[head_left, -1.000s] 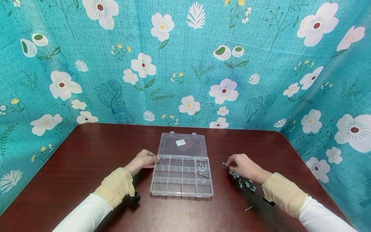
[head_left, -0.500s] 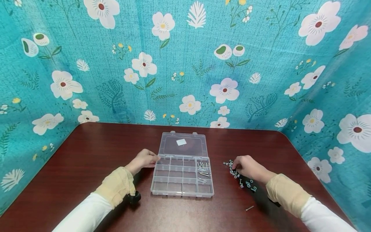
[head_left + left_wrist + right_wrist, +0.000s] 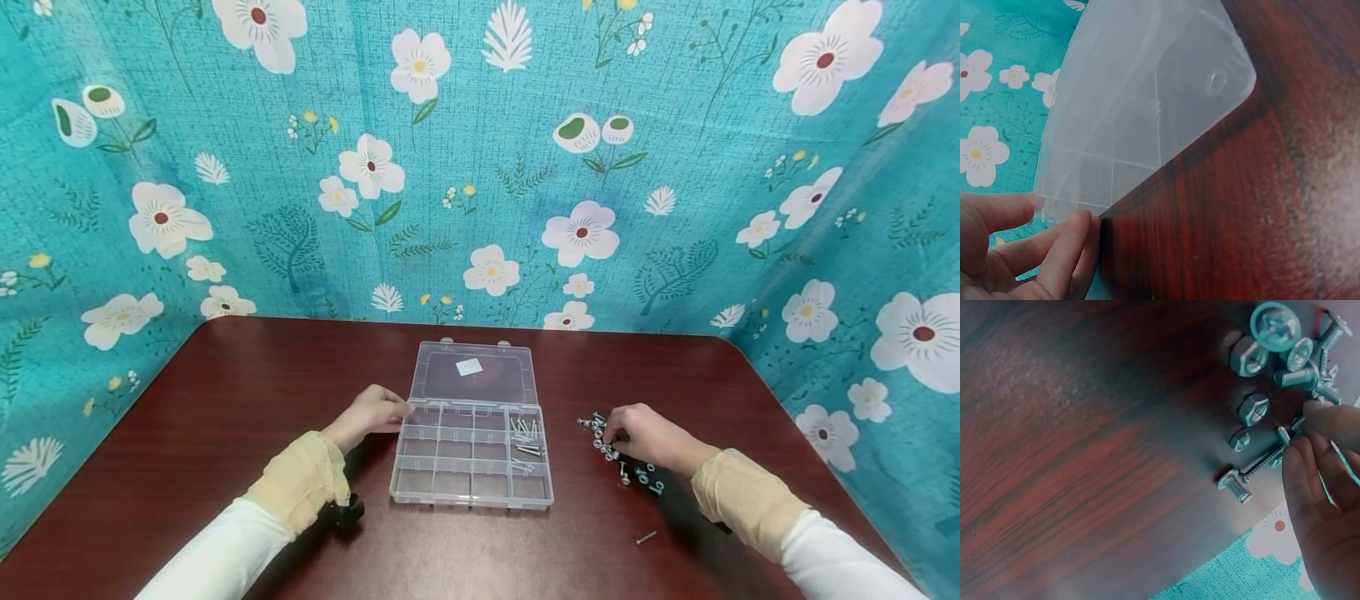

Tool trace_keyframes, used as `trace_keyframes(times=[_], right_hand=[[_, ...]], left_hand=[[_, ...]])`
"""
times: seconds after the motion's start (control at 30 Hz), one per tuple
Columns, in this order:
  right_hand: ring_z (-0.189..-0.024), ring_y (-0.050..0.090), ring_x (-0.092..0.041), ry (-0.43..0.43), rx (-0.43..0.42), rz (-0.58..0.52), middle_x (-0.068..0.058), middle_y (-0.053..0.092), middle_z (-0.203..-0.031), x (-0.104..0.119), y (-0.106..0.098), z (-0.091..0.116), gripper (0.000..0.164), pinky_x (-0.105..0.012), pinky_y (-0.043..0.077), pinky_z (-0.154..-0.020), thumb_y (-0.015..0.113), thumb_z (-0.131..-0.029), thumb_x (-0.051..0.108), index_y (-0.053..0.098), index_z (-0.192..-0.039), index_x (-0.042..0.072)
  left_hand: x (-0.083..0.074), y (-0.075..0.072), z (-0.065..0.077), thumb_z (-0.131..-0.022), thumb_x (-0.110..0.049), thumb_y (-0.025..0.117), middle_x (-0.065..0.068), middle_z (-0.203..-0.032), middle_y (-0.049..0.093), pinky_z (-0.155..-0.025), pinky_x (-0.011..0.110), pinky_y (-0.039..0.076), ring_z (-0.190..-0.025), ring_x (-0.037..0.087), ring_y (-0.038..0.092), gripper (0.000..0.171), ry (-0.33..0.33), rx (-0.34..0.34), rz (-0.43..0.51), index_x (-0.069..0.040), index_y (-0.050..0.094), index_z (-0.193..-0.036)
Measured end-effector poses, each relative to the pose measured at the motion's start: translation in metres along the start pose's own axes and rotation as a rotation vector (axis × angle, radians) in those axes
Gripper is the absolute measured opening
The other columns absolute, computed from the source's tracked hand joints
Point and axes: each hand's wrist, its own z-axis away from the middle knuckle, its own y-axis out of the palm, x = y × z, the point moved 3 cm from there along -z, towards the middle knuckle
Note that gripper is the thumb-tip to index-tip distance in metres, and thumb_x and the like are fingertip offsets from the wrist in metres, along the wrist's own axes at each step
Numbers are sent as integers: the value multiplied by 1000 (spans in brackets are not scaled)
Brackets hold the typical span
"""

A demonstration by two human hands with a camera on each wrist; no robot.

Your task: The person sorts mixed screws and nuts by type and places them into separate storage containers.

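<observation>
A clear plastic compartment box lies with its lid folded back on the table. My left hand grips the box's left edge near the hinge; in the left wrist view its thumb and fingers are at the corner. Several long screws lie in the right-hand column of compartments. My right hand is over the loose hardware, its thumb and fingertips pinching at a screw that they partly hide. Around the fingertips lie hex nuts, a short bolt and a washer-headed piece.
More nuts and bolts lie under and in front of the right wrist. A single long screw is apart from them, nearer the front. Behind the dark wooden table hangs a flowered turquoise cloth.
My right hand has moved a little right from the pile's left end, leaving the bolt there, and settled among the pieces. My left hand stays at the box.
</observation>
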Motion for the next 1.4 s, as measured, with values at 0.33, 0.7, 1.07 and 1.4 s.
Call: trace_keyframes(times=[0.33,0.7,1.07,1.4], right_hand=[[-63,50,-5,88,41,29,4,59,-73,0,0,-4,16,-21,47,-52,67,-71,-6,67,-78,8],[-62,44,-6,37,-76,-4,6,52,-70,31,-13,-39,14,-18,43,-51,68,-69,-4,63,-76,7],[-60,48,-4,-56,-130,-109,3,59,-71,63,-8,-75,11,-17,46,-52,66,-72,-4,68,-80,3],[-77,59,-9,-61,-76,-95,-1,67,-86,65,-2,-78,13,-20,53,-66,67,-79,1,71,-91,6]], left_hand=[[0,0,1,-88,-1,58,28,-103,60,-73,33,56,-85,24,65,29,9,12,7,20,55,-108],[0,0,1,-88,0,57,28,-103,60,-73,32,56,-84,24,65,29,9,15,23,21,54,-108],[0,1,1,-88,-1,58,27,-101,61,-72,32,56,-81,21,64,28,3,5,8,20,56,-107],[-1,0,1,-88,-1,58,26,-100,61,-71,31,57,-79,19,63,28,-5,-10,11,20,56,-107]])
